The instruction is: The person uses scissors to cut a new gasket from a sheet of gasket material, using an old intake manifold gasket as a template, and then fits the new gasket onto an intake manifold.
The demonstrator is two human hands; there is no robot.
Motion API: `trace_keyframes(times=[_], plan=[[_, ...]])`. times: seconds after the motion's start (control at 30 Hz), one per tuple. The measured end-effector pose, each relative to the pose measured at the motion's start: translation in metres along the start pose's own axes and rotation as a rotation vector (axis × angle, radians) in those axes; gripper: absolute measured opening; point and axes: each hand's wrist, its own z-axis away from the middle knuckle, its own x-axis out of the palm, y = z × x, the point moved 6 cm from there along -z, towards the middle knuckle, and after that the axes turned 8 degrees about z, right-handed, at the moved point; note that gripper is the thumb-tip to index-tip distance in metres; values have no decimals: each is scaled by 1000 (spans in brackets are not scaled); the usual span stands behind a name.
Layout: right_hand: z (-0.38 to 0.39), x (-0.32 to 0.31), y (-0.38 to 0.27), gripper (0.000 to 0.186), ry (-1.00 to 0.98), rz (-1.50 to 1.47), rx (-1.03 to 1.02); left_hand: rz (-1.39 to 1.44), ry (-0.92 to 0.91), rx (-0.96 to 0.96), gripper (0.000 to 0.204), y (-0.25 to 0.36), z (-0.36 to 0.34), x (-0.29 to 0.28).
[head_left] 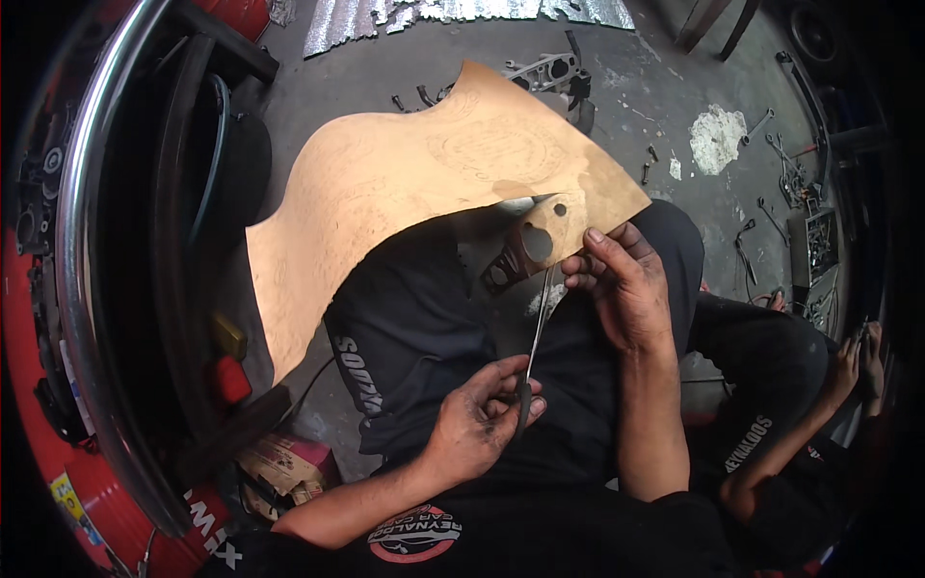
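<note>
A large curved sheet of tan gasket paper [385, 178] spans the space in front of me, with printed marks and a damp-looking patch. At its near right side, a narrower portion has a large and a small round hole. My right hand [626, 279] pinches that side between thumb and fingers. My left hand [487, 414] is closed round the dark handle of a pair of scissors [541, 328], whose blades point up to the paper's lower edge beside the larger hole. Just below the sheet, a dark part with openings [501, 270] is partly covered.
Metal engine parts [544, 72] lie on the floor beyond the sheet, near a silvery foil sheet [462, 17]. Wrenches [758, 127] and a tool tray [814, 246] are at the right. Another person's hand [846, 366] shows there. A chrome tube [87, 193] curves along the left.
</note>
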Motion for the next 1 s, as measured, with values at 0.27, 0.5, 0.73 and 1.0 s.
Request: trace_keyframes(times=[0.27,0.5,0.73,1.0], plan=[[4,-2,12,18,-4,2,22,10,0,24,50,-7,-10,2],[6,-3,20,21,-3,37,-35,-83,66,197,53,9,-25,-1],[6,1,23,23,-8,27,-65,-185,95,322,51,13,-36,-8],[3,4,23,24,-51,27,-75,-136,103,321,50,13,-43,-17]])
